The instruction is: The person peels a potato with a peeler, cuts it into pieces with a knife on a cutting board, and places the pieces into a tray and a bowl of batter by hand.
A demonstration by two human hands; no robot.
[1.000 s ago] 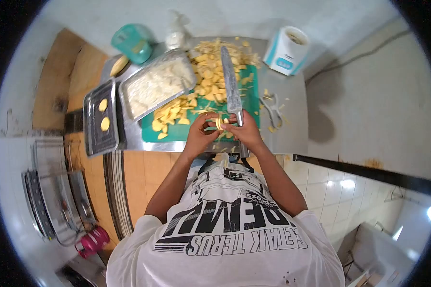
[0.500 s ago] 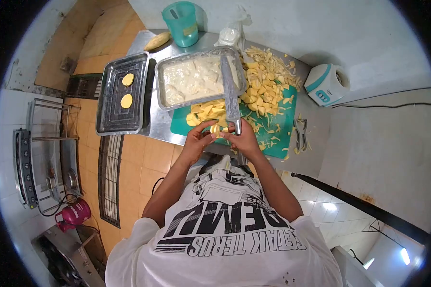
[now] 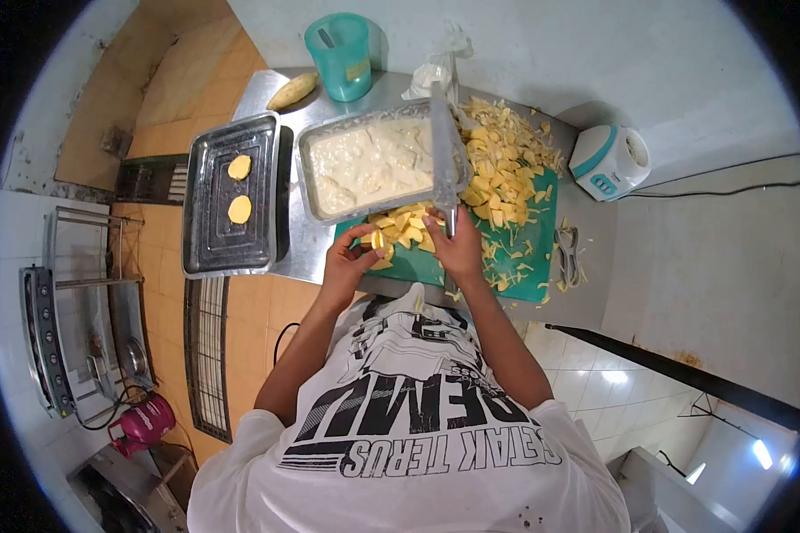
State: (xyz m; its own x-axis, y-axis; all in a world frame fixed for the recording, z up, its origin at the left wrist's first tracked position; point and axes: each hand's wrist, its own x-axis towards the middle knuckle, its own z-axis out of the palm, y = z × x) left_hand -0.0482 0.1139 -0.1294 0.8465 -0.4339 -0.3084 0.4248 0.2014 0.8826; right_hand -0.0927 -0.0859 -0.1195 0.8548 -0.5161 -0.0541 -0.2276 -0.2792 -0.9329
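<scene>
My left hand [image 3: 345, 266] pinches a few yellow sweet potato slices [image 3: 379, 242] at the near left edge of the green cutting board [image 3: 409, 270]. In my right hand [image 3: 459, 253] is a large knife [image 3: 444, 142], its wide grey blade pointing away from me, across the right end of a metal tray of pale batter [image 3: 309, 182]. Cut sweet potato pieces [image 3: 409, 224] lie on the board between my hands, just below that tray. A bigger heap of yellow pieces [image 3: 493, 182] spreads to the right of the blade.
A dark metal tray [image 3: 206, 258] at left holds two yellow slices. Behind stand a whole tuber [image 3: 293, 91], a teal pitcher [image 3: 340, 62] and a white plastic bag [image 3: 436, 75]. Peelings [image 3: 507, 120], a peeler [image 3: 568, 253] and a white-and-teal appliance [image 3: 606, 164] are on the right.
My hands have drawn apart: the left moved leftward with the slices, the right slightly to the right with the knife. The camera view has shifted a little.
</scene>
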